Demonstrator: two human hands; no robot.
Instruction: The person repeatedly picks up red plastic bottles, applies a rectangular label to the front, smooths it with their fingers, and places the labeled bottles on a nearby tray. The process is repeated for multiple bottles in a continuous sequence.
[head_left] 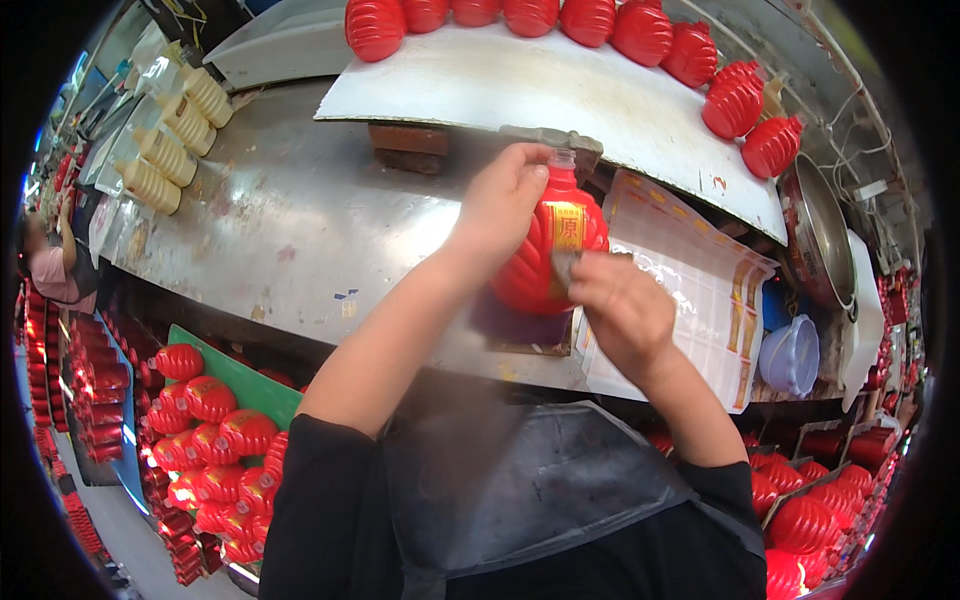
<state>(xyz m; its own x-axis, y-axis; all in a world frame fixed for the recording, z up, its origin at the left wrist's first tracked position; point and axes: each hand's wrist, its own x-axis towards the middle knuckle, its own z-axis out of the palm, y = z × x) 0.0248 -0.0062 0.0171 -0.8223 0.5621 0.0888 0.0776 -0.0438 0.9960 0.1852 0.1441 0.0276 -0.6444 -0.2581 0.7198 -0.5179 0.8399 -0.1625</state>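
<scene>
My left hand (505, 200) grips a glossy red ribbed bottle (528, 275) near its clear threaded neck. The bottle stands nearly upright over a dark block on the metal bench. Down its front runs a gold and red label (568, 228). My right hand (625, 305) is closed, its fingers pinching a small greyish piece against the lower end of the label; motion blur hides what it is. Beside the bottle lies a white sheet (650, 262) with gold-and-red label strips along its edges.
Red bottles (640, 32) line a raised white board (560, 95) propped on bricks (408, 140). Cream bottles (165, 155) stand at the far left of the metal bench (290, 200). A lilac bucket (790, 355) and metal pan (822, 230) are right. Bottles fill crates (215, 430) below; a person (68, 262) is far left.
</scene>
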